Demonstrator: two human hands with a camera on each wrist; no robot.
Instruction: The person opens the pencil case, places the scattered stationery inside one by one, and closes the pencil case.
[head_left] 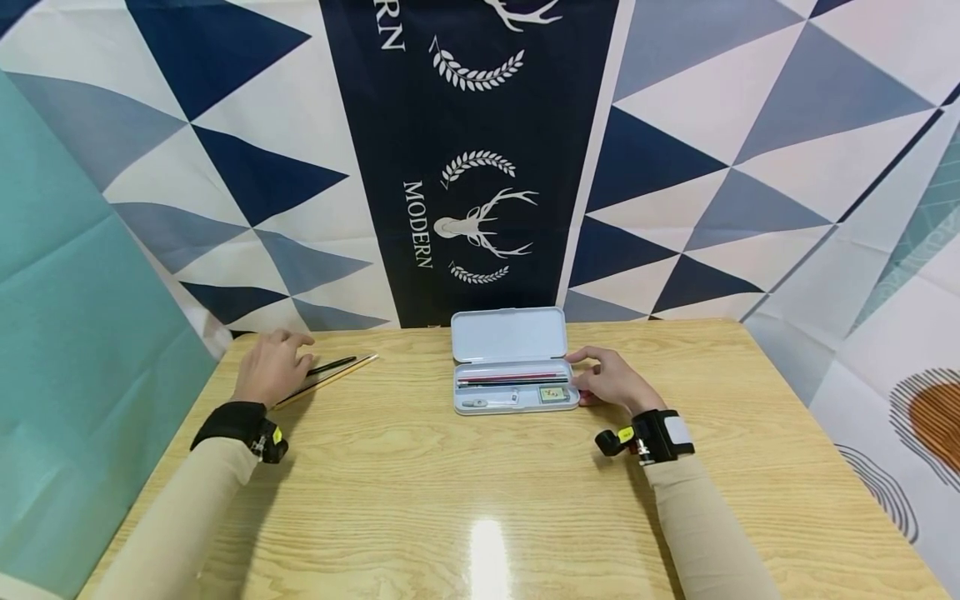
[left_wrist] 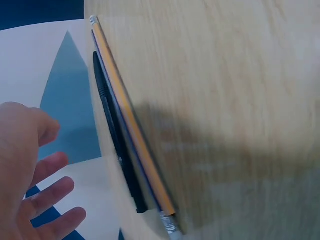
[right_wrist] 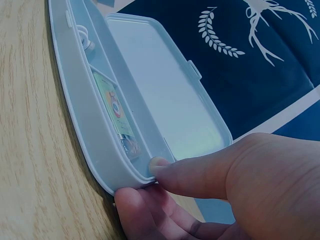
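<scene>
At the table's left side my left hand (head_left: pixel 272 368) hovers by several writing tools, its fingers loosely bent and holding nothing. Beside it lie a black pen (left_wrist: pixel 116 135), a thin dark pencil (left_wrist: pixel 111 92) and a yellow pencil (left_wrist: pixel 134 122), side by side. A pale blue pencil case (head_left: pixel 510 335) stands with its lid raised at the back middle. My right hand (head_left: pixel 613 380) grips its right end, thumb (right_wrist: pixel 192 175) over the rim and fingers against the outside. Red and dark pencils (head_left: pixel 513 380) lie in the case's rear compartment.
The case's front compartment holds a small printed item (right_wrist: pixel 115 102) in clear wrap, and a white object (right_wrist: pixel 85 37) with a loop. Behind the wooden table (head_left: pixel 390 500) hangs a patterned cloth (head_left: pixel 480 125); a teal sheet (head_left: pixel 82 333) borders the left.
</scene>
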